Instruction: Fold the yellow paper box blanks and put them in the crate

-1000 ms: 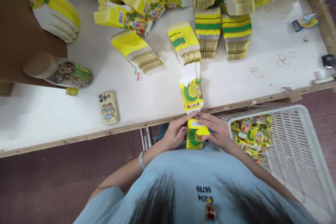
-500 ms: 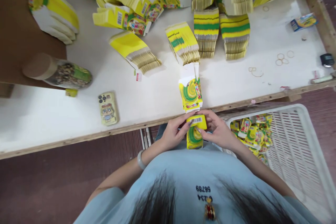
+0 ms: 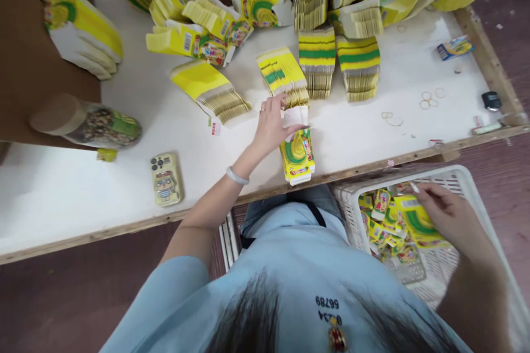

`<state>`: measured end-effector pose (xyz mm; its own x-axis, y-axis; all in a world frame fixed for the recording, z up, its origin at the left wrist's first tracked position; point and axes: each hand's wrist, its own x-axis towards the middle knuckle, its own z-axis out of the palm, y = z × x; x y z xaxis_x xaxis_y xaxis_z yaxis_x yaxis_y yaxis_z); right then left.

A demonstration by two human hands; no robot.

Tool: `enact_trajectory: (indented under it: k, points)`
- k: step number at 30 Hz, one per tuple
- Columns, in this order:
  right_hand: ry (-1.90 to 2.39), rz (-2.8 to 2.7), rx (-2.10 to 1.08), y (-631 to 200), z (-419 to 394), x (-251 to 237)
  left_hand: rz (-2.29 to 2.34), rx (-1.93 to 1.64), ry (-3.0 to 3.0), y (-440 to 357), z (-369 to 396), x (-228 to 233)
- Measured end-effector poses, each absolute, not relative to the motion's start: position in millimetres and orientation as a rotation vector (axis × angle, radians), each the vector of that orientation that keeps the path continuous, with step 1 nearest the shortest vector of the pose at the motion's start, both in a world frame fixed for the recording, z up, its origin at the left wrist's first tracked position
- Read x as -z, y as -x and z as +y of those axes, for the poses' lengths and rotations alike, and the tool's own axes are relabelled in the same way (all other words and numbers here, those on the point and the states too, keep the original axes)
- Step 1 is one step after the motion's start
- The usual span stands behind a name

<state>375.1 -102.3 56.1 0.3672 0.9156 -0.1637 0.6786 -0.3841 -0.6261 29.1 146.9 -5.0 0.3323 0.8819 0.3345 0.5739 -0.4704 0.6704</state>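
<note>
My left hand reaches over the stack of flat yellow-green cartons at the table's front edge. Its thumb and fingers are apart, around the stack's white flaps, and whether they grip one I cannot make out. My right hand is over the white plastic basket at the lower right, fingers loosely curled and apart. Just beside and below that hand is a yellow carton with a green swirl, tilted above the basket; it looks loose from the fingers. Several small filled cartons lie in the basket.
Behind the stack lie bundles of flat cartons. A phone and a lidded jar are on the left. Rubber bands, a small blue box and a black object lie right. A wooden edge borders the table.
Both hands have parted from the carton held at my lap. The right hand has moved right over the basket with a carton by it; the left has moved forward to the stack.
</note>
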Motion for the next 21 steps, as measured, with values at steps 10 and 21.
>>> enact_trajectory:
  k: [10,21]
  points:
    - [1.682,-1.533,-0.284,-280.6,-17.5,-45.1,1.003,-1.009,-2.339,-20.7,171.0,-28.9]
    - [1.256,-1.523,-0.207,-186.2,29.6,-36.1,0.830,-1.182,-1.984,-14.8,66.3,-73.3]
